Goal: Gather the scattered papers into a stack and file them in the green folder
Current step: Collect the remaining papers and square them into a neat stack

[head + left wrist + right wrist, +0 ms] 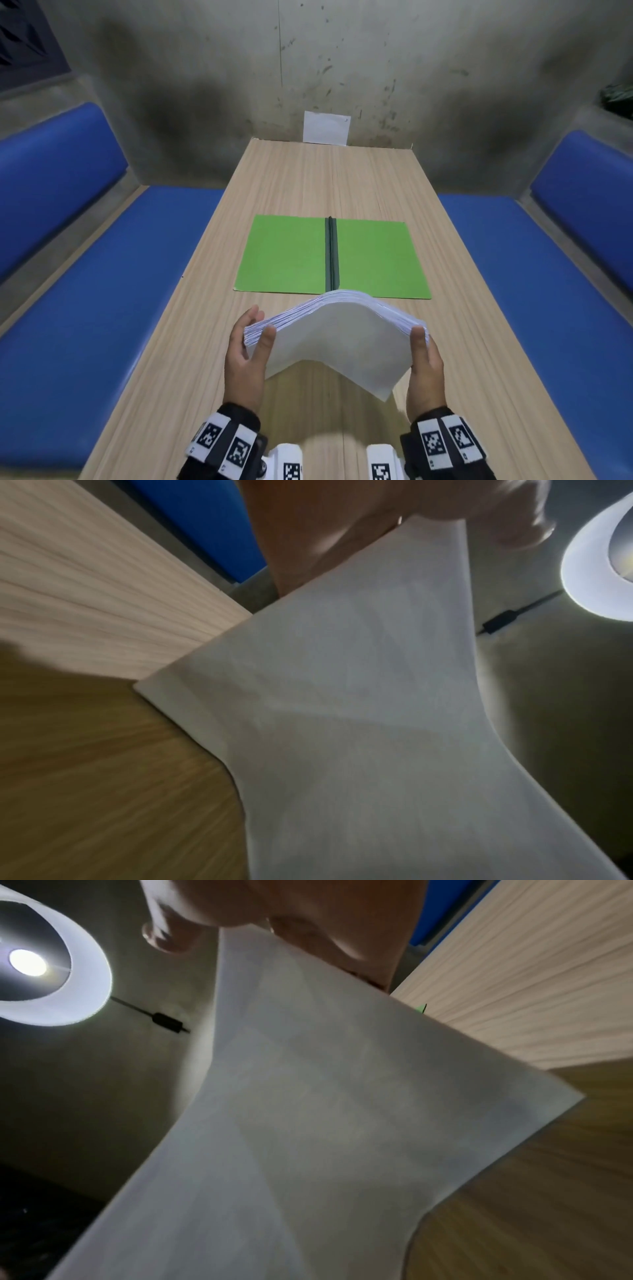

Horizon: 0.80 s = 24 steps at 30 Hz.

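Observation:
A thick stack of white papers (337, 334) is lifted above the wooden table (308, 181), bowed upward in the middle like an arch. My left hand (251, 339) grips its left edge, thumb on top and fingers behind. My right hand (423, 353) grips the right edge the same way. The green folder (287, 255) lies open flat just beyond the stack, its dark spine (331, 253) running down the centre. Both wrist views show the underside of the papers (359, 723) (325, 1110) held between thumb and fingers.
Blue cushioned benches (102, 281) (548, 274) flank the table on both sides. A single white sheet (326, 128) leans against the stained wall at the table's far end. A ceiling lamp (27, 961) shines overhead in the wrist views.

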Tool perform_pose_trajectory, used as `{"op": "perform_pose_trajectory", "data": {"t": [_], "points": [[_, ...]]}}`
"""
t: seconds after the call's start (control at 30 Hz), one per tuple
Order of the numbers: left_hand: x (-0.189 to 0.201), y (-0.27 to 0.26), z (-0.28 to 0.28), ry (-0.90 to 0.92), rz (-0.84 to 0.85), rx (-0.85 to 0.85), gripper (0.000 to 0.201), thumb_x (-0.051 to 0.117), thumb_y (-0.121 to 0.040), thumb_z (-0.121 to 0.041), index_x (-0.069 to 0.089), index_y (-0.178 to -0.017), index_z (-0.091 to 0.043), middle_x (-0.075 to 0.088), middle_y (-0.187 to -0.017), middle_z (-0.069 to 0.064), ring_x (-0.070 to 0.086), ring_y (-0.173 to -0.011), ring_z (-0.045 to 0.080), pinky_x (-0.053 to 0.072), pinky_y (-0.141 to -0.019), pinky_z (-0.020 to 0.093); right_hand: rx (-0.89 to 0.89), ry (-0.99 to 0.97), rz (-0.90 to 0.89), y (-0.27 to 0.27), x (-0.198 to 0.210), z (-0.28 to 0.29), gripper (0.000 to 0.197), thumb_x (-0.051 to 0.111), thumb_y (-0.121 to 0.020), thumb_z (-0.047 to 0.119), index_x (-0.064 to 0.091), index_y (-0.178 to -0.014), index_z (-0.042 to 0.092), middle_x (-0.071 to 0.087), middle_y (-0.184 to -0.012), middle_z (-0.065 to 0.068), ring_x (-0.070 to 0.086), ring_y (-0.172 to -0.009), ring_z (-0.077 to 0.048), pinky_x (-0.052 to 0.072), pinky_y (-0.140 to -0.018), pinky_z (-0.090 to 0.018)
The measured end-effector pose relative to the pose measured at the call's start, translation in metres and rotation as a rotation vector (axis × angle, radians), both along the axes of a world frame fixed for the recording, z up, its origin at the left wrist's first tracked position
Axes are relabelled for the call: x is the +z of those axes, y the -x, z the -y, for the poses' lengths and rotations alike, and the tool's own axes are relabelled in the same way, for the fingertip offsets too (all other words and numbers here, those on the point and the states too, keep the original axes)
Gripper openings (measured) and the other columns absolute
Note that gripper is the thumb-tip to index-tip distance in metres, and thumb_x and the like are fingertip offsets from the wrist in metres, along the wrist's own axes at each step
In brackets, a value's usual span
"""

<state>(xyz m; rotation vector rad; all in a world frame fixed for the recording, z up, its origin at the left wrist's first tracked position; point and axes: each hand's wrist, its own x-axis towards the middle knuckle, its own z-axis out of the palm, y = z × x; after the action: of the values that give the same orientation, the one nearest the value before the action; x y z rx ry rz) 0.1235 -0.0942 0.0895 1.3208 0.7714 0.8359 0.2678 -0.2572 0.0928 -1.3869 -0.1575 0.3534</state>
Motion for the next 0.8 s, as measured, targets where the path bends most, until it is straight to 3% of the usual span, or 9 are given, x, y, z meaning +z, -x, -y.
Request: {"op": "perform_pose_trajectory", "data": {"t": [0.07, 0.17, 0.27, 0.33, 0.4, 0.47, 0.53, 0.67, 0.8], "points": [[0.006, -0.007, -0.002, 0.053, 0.002, 0.067, 0.051, 0.061, -0.070, -0.062, 0.060, -0.108, -0.028, 0.061, -0.115, -0.005, 0.054, -0.107, 0.019, 0.046, -0.083, 0.027, -0.047, 0.008, -0.029, -0.003, 0.001, -0.004, 0.089, 0.052, -0.030, 0.092, 0.062, -0.086, 0.024, 0.065, -0.085, 0.002, 0.061, -0.074, -0.010, 0.046, -0.065, -0.024], [0.009, -0.016, -0.007, 0.135, -0.035, 0.136, 0.011, 0.066, -0.080, -0.035, 0.062, -0.081, -0.025, 0.057, -0.082, 0.001, 0.053, -0.082, 0.022, 0.042, -0.062, 0.028, -0.121, 0.028, -0.083, -0.011, -0.004, -0.010, 0.077, 0.058, -0.037, 0.087, 0.060, -0.073, 0.019, 0.063, -0.080, -0.005, 0.057, -0.071, -0.021, 0.045, -0.069, -0.033], [0.006, -0.020, -0.012, 0.130, -0.044, 0.168, 0.012, 0.066, -0.080, -0.029, 0.057, -0.074, -0.024, 0.055, -0.077, 0.003, 0.053, -0.079, 0.025, 0.042, -0.061, 0.029, -0.167, 0.065, -0.122, -0.018, -0.006, -0.012, 0.048, 0.064, -0.057, 0.065, 0.057, -0.068, 0.018, 0.060, -0.078, -0.008, 0.055, -0.074, -0.026, 0.042, -0.069, -0.033], [0.002, -0.018, -0.014, 0.065, -0.057, 0.127, 0.018, 0.070, -0.073, -0.040, 0.055, -0.079, -0.033, 0.056, -0.086, 0.001, 0.053, -0.085, 0.024, 0.043, -0.072, 0.033, -0.147, 0.053, -0.113, -0.020, -0.004, -0.013, 0.051, 0.067, -0.053, 0.067, 0.056, -0.064, 0.019, 0.059, -0.073, -0.006, 0.053, -0.071, -0.025, 0.041, -0.067, -0.032], [-0.003, -0.013, -0.015, -0.043, -0.111, 0.033, 0.037, 0.078, -0.066, -0.037, 0.049, -0.089, -0.043, 0.055, -0.098, -0.005, 0.055, -0.089, 0.016, 0.046, -0.075, 0.024, -0.085, 0.042, -0.079, -0.018, 0.000, -0.011, 0.061, 0.069, -0.042, 0.076, 0.059, -0.071, 0.023, 0.064, -0.078, -0.003, 0.059, -0.071, -0.023, 0.046, -0.069, -0.034], [-0.009, -0.009, -0.015, -0.125, -0.140, -0.029, 0.054, 0.078, -0.071, -0.015, 0.044, -0.094, -0.051, 0.054, -0.100, -0.012, 0.056, -0.089, 0.010, 0.046, -0.073, 0.015, -0.007, 0.068, 0.019, -0.015, -0.003, -0.006, 0.043, 0.078, -0.055, 0.055, 0.058, -0.083, 0.028, 0.066, -0.090, -0.002, 0.063, -0.084, -0.022, 0.050, -0.078, -0.037], [-0.013, -0.008, -0.016, -0.124, -0.154, -0.040, 0.057, 0.068, -0.079, -0.007, 0.047, -0.085, -0.060, 0.056, -0.098, -0.011, 0.058, -0.088, 0.018, 0.046, -0.075, 0.021, 0.035, 0.144, 0.088, -0.014, -0.013, -0.001, 0.032, 0.079, -0.070, 0.020, 0.056, -0.091, 0.030, 0.066, -0.098, -0.001, 0.063, -0.094, -0.021, 0.050, -0.083, -0.035], [-0.009, -0.010, -0.017, -0.080, -0.162, -0.080, 0.042, 0.060, -0.086, -0.009, 0.057, -0.069, -0.047, 0.063, -0.088, 0.001, 0.057, -0.083, 0.023, 0.046, -0.072, 0.035, 0.028, 0.134, -0.020, -0.014, -0.022, 0.005, 0.025, 0.065, -0.081, 0.003, 0.059, -0.096, 0.022, 0.066, -0.093, -0.001, 0.061, -0.090, -0.024, 0.046, -0.067, -0.023], [0.011, -0.008, -0.015, -0.144, -0.122, -0.100, 0.041, 0.060, -0.086, -0.011, 0.055, -0.069, -0.047, 0.063, -0.085, 0.001, 0.057, -0.080, 0.019, 0.047, -0.072, 0.033, 0.013, 0.103, -0.004, -0.014, -0.008, 0.006, 0.023, 0.062, -0.083, 0.001, 0.060, -0.088, 0.024, 0.066, -0.086, 0.003, 0.060, -0.081, -0.017, 0.046, -0.065, -0.022]]}}
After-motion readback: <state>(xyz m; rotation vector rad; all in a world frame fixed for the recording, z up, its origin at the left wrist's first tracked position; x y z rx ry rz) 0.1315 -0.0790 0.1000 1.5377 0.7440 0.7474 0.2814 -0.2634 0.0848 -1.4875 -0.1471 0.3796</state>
